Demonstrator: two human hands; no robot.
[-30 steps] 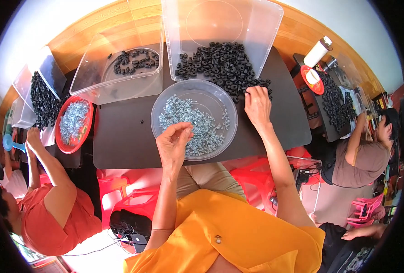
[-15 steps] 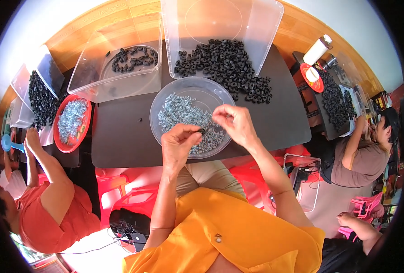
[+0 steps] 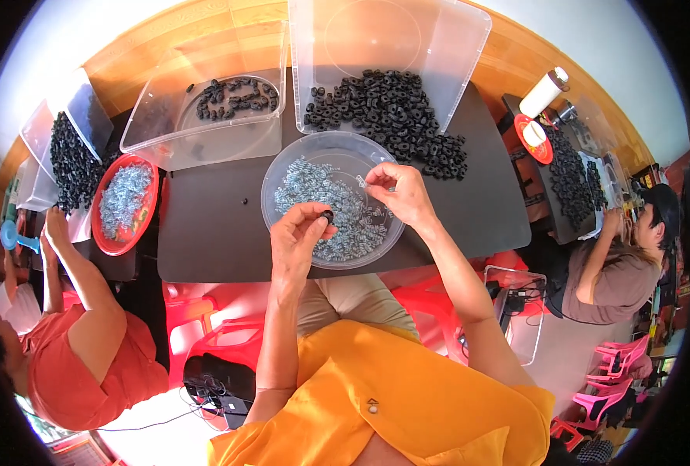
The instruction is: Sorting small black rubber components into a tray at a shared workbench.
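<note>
My left hand (image 3: 294,237) pinches a small black ring-shaped part (image 3: 327,217) between thumb and fingertips, over the near left side of a round clear bowl (image 3: 270,177). Small pale blue, see-through pieces (image 3: 314,186) lie heaped in the bowl. Above its right side, the thumb and forefinger of my right hand (image 3: 401,194) grip one small see-through piece (image 3: 361,181). The two hands are apart. Behind the bowl, a pile of black ring-shaped parts (image 3: 384,109) spills out of a clear bin (image 3: 392,39) tipped on its side.
Another clear bin (image 3: 205,151), with some black parts, stands at the back left of the dark table (image 3: 213,233). One loose black part (image 3: 245,201) lies there. At left, a person works beside a red basin (image 3: 112,245) of clear pieces; at right, another person sits near black parts.
My right hand has risen slightly, and the see-through piece now shows in its fingertips. My left hand has shifted a little left and nearer me, showing the black part more plainly.
</note>
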